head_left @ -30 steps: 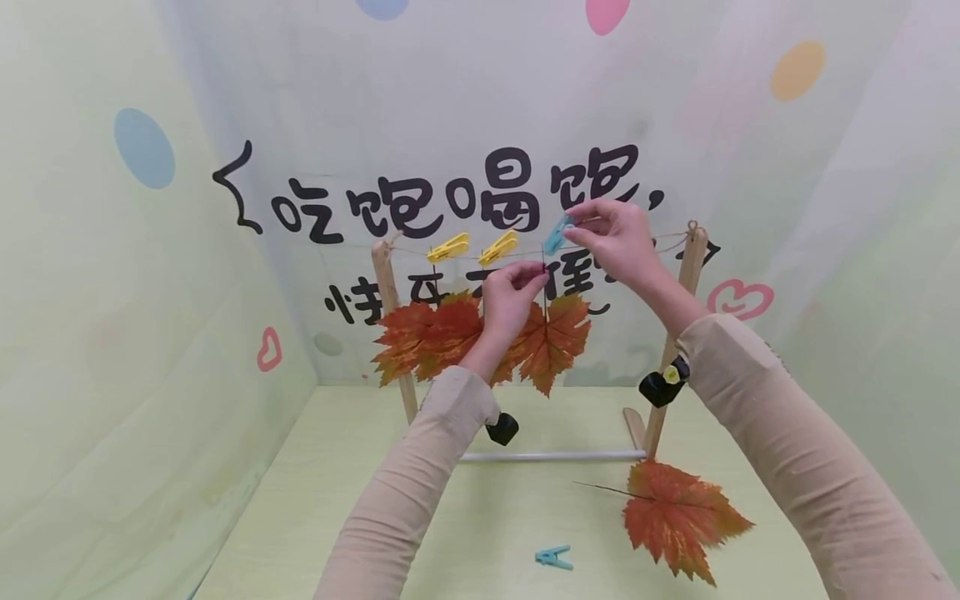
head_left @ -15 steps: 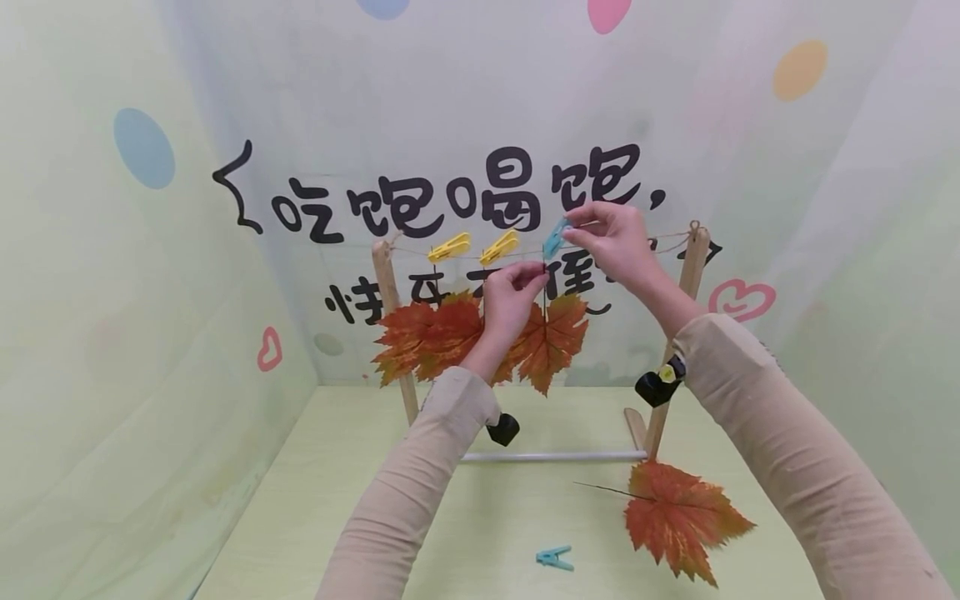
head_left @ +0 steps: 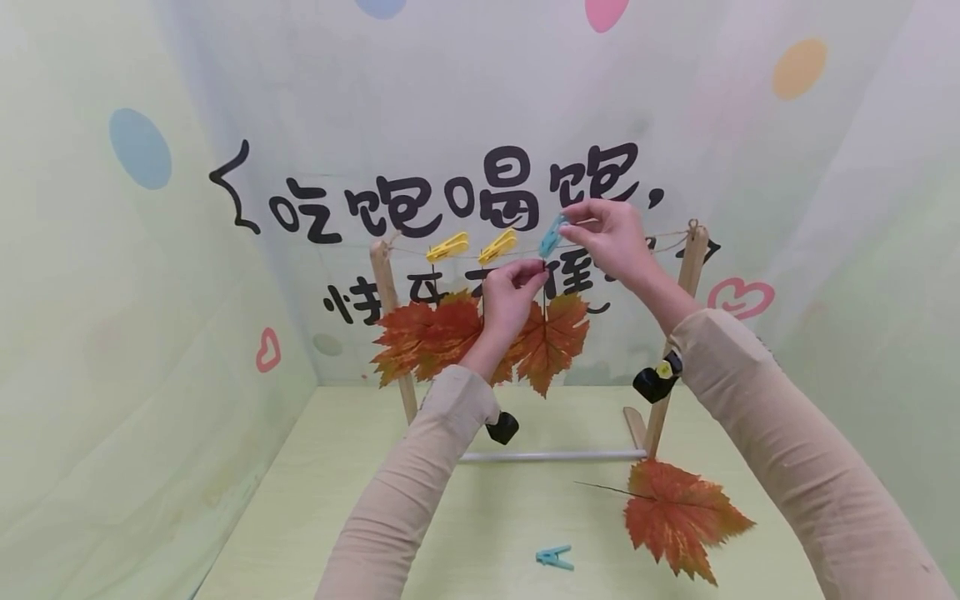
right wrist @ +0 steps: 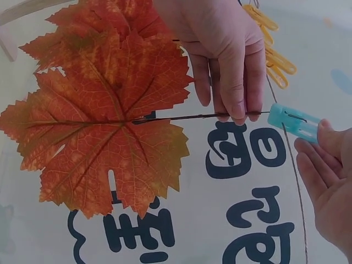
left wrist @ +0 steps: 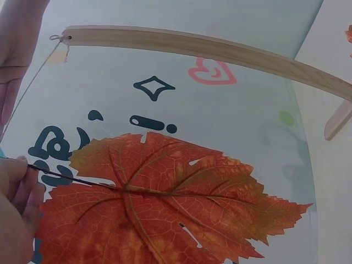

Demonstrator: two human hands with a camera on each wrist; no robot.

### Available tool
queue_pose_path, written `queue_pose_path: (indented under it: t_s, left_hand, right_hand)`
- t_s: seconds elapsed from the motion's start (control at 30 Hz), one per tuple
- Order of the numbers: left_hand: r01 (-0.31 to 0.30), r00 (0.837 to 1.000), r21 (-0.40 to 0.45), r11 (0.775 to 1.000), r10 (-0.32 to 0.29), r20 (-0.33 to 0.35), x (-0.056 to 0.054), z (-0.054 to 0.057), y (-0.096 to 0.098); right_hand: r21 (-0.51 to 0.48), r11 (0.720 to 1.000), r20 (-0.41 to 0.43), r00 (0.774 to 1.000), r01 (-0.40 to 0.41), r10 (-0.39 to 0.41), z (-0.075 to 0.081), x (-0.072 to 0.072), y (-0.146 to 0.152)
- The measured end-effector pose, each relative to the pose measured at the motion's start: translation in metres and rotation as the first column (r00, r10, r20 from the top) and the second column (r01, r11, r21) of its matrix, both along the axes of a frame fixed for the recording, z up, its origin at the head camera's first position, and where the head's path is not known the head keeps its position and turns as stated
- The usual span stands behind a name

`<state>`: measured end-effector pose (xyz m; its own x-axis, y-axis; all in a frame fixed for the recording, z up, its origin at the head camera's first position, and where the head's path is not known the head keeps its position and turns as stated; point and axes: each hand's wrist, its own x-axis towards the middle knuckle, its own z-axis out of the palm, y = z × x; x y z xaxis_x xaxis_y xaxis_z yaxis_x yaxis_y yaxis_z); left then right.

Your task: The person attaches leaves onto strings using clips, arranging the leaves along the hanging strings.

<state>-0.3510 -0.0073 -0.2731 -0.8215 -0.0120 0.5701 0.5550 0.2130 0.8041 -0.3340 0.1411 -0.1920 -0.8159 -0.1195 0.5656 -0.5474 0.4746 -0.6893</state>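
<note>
My left hand point(head_left: 512, 300) pinches the dark stem of an orange-red artificial maple leaf point(head_left: 553, 342), which hangs below the fingers. My right hand point(head_left: 611, 242) holds a blue clothespin point(head_left: 551, 237) by its handle end, between thumb and fingers. In the right wrist view the jaws of this blue clothespin point(right wrist: 289, 120) sit over the twine point(right wrist: 297, 181) and the tip of the leaf's stem. Left of it, two yellow clothespins point(head_left: 498, 247) grip the line, with more maple leaves point(head_left: 427, 333) hanging under them, partly behind my left hand.
Wooden posts point(head_left: 678, 308) at both sides hold up the twine, joined low down by a white rod point(head_left: 555, 456). On the table point(head_left: 465, 533) lie another blue clothespin point(head_left: 555, 557) and a loose maple leaf point(head_left: 678, 517) by the right post's foot.
The blue clothespin in my right hand has moved slightly left and down onto the line and the stem tip. My left hand has stayed at the stem.
</note>
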Motion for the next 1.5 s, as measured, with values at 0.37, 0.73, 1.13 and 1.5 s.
queue_pose_path:
  t_s: [0.37,0.73,1.13,1.5]
  left_hand:
    - [-0.017,1.0,-0.024,1.0,0.017,-0.006,-0.001,0.002,0.0]
    - [-0.009,1.0,-0.019,1.0,0.009,0.007,0.001,0.002,-0.002]
    - [0.007,0.999,-0.018,1.0,-0.007,0.032,0.004,-0.001,-0.004]
    - [0.025,1.0,-0.006,1.0,-0.025,0.018,0.005,-0.004,-0.008]
  right_hand:
    - [0.011,1.0,0.063,0.998,0.011,-0.012,0.002,-0.002,-0.002]
    - [-0.021,1.0,0.129,0.992,0.001,0.002,0.004,0.002,-0.003]
    - [-0.032,0.999,0.152,0.988,-0.024,0.029,0.002,0.008,0.001]
    - [-0.001,1.0,0.135,0.991,-0.004,0.004,0.003,0.012,0.008]
